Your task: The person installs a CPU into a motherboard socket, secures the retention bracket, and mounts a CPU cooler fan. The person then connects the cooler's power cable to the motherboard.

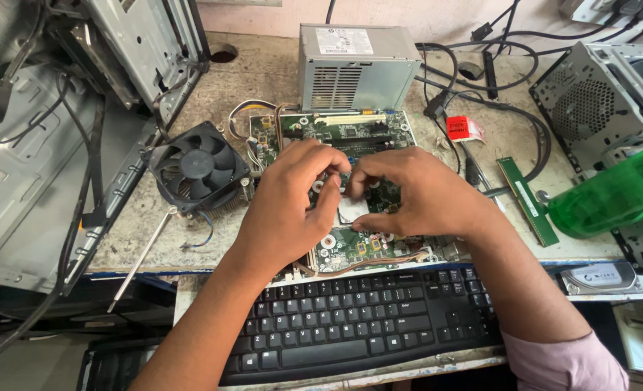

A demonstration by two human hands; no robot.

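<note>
**Bench layout as observed**

A motherboard (350, 137) is laid at the centre of the workbench (263, 72). A power supply unit (356, 66) is placed directly behind it, and a keyboard (357, 318) in front. A cooler fan (197, 168) is set to its left, with a screwdriver (144, 257) lying before the fan. A memory module (528, 200) and a bottle (615, 192) are positioned to the right. Both hands, left hand (289, 199) and right hand (415, 192), are held over the board's middle.
</note>
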